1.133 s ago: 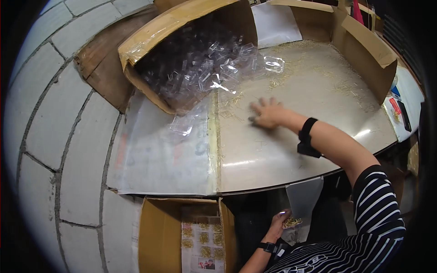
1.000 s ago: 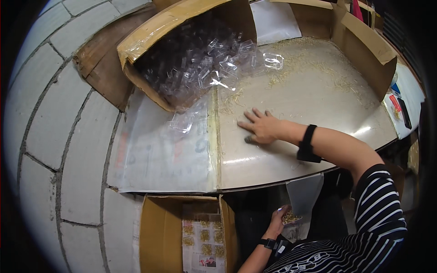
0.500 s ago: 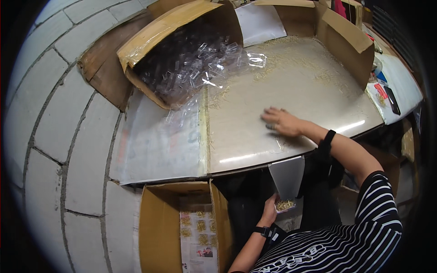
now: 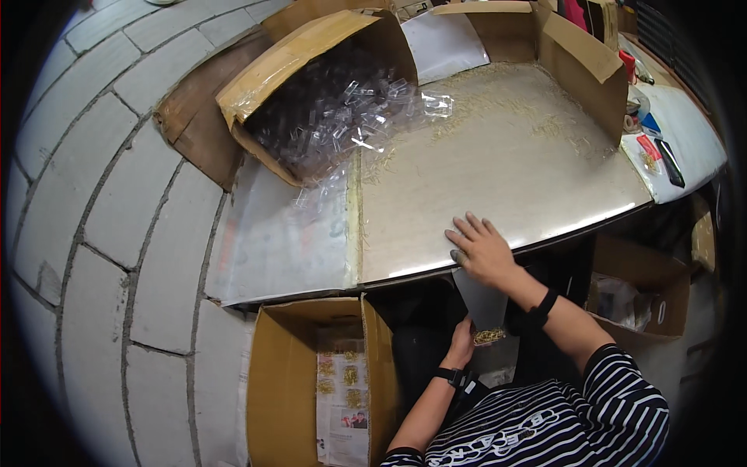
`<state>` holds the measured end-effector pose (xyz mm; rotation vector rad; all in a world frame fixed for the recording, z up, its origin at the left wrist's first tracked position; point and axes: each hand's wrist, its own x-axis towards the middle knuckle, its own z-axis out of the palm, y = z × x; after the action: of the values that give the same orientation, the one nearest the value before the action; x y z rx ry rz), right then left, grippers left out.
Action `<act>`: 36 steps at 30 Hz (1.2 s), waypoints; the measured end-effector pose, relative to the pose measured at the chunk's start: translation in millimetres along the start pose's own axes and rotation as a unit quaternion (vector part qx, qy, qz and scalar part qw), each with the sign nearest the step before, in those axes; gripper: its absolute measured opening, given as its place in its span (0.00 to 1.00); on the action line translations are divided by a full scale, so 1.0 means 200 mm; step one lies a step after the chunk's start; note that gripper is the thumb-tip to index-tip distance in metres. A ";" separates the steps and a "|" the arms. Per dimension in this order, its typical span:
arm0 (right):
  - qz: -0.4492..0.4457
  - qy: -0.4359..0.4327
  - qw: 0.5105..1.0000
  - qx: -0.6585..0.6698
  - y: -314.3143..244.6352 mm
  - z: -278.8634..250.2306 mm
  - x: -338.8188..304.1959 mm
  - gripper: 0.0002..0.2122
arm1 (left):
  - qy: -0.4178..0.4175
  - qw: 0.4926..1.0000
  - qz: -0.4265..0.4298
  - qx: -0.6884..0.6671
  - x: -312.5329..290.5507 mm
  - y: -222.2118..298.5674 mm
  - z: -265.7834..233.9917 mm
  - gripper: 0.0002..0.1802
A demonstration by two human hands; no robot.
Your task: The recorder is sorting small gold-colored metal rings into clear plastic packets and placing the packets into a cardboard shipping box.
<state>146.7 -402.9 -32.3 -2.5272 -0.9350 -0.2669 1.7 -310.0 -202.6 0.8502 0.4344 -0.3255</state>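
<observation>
My right hand (image 4: 484, 253) lies over the table's front edge, its fingers spread and holding nothing. Just beneath it a grey chute (image 4: 481, 300) slopes down from the edge. Below the table my left hand (image 4: 462, 344) grips a small clear plastic box at the chute's lower end. Thin gold-coloured pieces (image 4: 489, 336) fill that box; they are too small to name exactly, and most of the box's walls are hidden. More such gold pieces (image 4: 537, 117) lie scattered over the far part of the smooth beige tabletop (image 4: 436, 202).
A tipped cardboard box (image 4: 311, 58) at the far left spills clear plastic boxes (image 4: 350, 117). Below, an open carton (image 4: 284, 389) holds several filled boxes (image 4: 352, 375). Cardboard walls (image 4: 580, 70) border the table's far right. A black-handled tool (image 4: 669, 163) lies beyond; another carton (image 4: 654, 319) stands lower right.
My right hand has moved toward me, from the tabletop to the front edge over the chute. My left hand stays beneath with the box. The whole view has shifted slightly.
</observation>
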 end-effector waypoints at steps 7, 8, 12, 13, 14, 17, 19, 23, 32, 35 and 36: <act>-0.057 0.071 0.995 0.046 -0.10 -0.08 -0.45 0.20 | 0.046 0.999 0.014 -0.015 0.04 -0.04 0.06 0.23; -0.065 0.054 0.994 0.073 -0.11 -0.10 -0.52 0.22 | 0.041 0.999 0.030 0.006 0.07 -0.08 0.03 0.21; -0.024 0.041 0.983 0.177 -0.01 -0.17 -0.66 0.16 | 0.031 0.999 -0.032 0.015 -0.06 0.02 0.11 0.21; -0.006 0.039 0.982 0.187 0.01 -0.19 -0.69 0.14 | 0.036 0.998 -0.044 0.024 -0.08 0.02 0.09 0.22; 0.020 0.014 0.981 0.192 0.03 -0.20 -0.73 0.14 | 0.040 0.998 -0.053 0.023 -0.12 0.00 0.06 0.22; 0.065 -0.038 0.975 0.211 0.06 -0.20 -0.80 0.13 | -0.016 0.994 -0.108 0.015 -0.18 0.00 0.00 0.21; 0.062 -0.050 0.973 0.215 0.05 -0.20 -0.83 0.13 | -0.024 0.999 -0.012 0.034 -0.25 0.07 0.10 0.16; -0.037 -0.064 0.976 0.204 -0.06 -0.20 -0.78 0.25 | -0.019 0.999 0.025 0.026 -0.37 0.25 0.28 0.12; -0.161 -0.096 0.977 0.105 -0.17 -0.19 -0.77 0.25 | 0.038 0.990 0.133 -0.013 -0.43 0.29 0.37 0.14; -0.145 -0.077 0.975 0.151 -0.15 -0.20 -0.75 0.26 | 0.054 0.989 0.140 -0.008 -0.43 0.30 0.37 0.14; -0.123 -0.067 0.972 0.188 -0.14 -0.22 -0.75 0.26 | 0.054 0.989 0.137 -0.002 -0.43 0.31 0.38 0.14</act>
<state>14.4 -489.5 -32.8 -2.1045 -1.2249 0.0108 -27.6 -321.7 -75.8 0.9130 0.4120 -0.0251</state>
